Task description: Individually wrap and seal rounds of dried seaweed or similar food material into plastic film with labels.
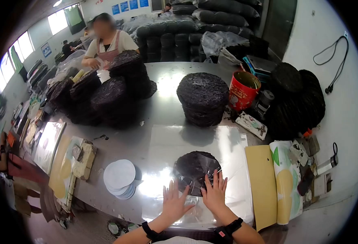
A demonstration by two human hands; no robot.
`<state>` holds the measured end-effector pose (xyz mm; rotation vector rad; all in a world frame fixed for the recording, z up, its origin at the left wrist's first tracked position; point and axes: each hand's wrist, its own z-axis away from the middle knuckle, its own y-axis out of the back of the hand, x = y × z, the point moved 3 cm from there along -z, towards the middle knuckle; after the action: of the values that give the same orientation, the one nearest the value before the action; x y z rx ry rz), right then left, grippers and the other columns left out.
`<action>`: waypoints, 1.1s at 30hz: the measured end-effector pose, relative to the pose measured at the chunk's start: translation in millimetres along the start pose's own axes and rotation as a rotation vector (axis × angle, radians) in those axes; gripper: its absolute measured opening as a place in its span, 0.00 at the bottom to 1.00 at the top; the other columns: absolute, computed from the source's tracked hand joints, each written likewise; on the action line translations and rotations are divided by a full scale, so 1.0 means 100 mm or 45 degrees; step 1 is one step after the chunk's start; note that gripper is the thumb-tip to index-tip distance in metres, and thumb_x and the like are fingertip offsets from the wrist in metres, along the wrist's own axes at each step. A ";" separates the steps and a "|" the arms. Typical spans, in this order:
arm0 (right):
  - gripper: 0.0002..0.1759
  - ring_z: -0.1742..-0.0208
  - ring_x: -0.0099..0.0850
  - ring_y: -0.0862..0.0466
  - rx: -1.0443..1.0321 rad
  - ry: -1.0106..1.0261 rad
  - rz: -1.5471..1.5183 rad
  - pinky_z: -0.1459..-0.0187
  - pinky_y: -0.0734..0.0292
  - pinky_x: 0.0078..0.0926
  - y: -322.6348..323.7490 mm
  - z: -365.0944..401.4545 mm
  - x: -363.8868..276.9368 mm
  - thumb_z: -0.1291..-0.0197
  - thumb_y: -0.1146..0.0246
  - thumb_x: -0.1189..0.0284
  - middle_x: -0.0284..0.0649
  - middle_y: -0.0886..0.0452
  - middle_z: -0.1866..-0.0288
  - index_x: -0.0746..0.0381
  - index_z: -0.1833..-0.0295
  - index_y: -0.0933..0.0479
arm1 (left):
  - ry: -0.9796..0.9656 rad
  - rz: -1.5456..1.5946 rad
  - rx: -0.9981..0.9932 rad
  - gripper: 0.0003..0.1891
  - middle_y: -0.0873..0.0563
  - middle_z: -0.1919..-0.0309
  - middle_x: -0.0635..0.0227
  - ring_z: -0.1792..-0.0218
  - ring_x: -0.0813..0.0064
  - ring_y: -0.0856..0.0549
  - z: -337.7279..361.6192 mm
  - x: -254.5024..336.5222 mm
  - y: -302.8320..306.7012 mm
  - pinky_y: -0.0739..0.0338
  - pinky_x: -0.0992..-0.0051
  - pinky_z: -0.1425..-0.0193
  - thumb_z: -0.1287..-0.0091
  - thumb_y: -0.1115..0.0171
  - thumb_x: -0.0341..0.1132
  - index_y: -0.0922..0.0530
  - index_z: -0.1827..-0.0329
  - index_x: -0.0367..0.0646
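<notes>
A dark round cake, apparently dried seaweed (194,164), lies at the near middle of the table with clear plastic film partly over it. My left hand (175,204) is stretched flat at its near left side, fingers apart. Over on the near right edge, my right hand (214,194) rests with spread fingers on the film and cake. Neither hand is closed on anything. Under both lies a stack of clear plastic sheets (162,140). Behind the cake stands a tall pile of similar dark cakes (202,99).
White paper discs (120,175) sit to the left. More dark cake stacks (126,77) stand at the back left, near a person in a striped apron (107,46). A red tin (244,91) stands at the back right. A yellow-brown sheet (260,183) and printed packaging (285,183) lie at the right.
</notes>
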<state>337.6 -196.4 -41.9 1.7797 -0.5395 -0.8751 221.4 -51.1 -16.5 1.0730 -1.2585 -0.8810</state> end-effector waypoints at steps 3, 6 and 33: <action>0.34 0.17 0.62 0.50 0.001 -0.008 0.000 0.21 0.61 0.68 -0.05 0.01 0.04 0.35 0.36 0.58 0.65 0.48 0.18 0.53 0.24 0.30 | -0.022 0.033 0.015 0.43 0.50 0.22 0.25 0.20 0.27 0.56 -0.11 -0.07 0.01 0.64 0.36 0.19 0.35 0.35 0.63 0.32 0.22 0.49; 0.35 0.16 0.55 0.47 -0.034 0.051 0.034 0.20 0.61 0.64 -0.07 0.00 0.03 0.35 0.35 0.59 0.62 0.42 0.19 0.58 0.24 0.30 | 0.071 0.090 -0.094 0.55 0.51 0.21 0.27 0.18 0.34 0.57 -0.21 -0.03 -0.12 0.65 0.37 0.19 0.40 0.29 0.61 0.47 0.16 0.42; 0.61 0.21 0.51 0.38 -0.111 0.211 -0.288 0.19 0.65 0.60 0.03 -0.35 0.31 0.49 0.32 0.34 0.55 0.34 0.25 0.71 0.23 0.39 | 0.142 0.321 0.054 0.65 0.47 0.20 0.37 0.17 0.40 0.54 -0.62 -0.20 -0.28 0.62 0.40 0.18 0.50 0.22 0.62 0.48 0.21 0.26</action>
<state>384.8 -198.5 -41.7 1.8366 -0.1927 -0.8807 282.2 -32.1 -48.3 0.9580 -1.2907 -0.5980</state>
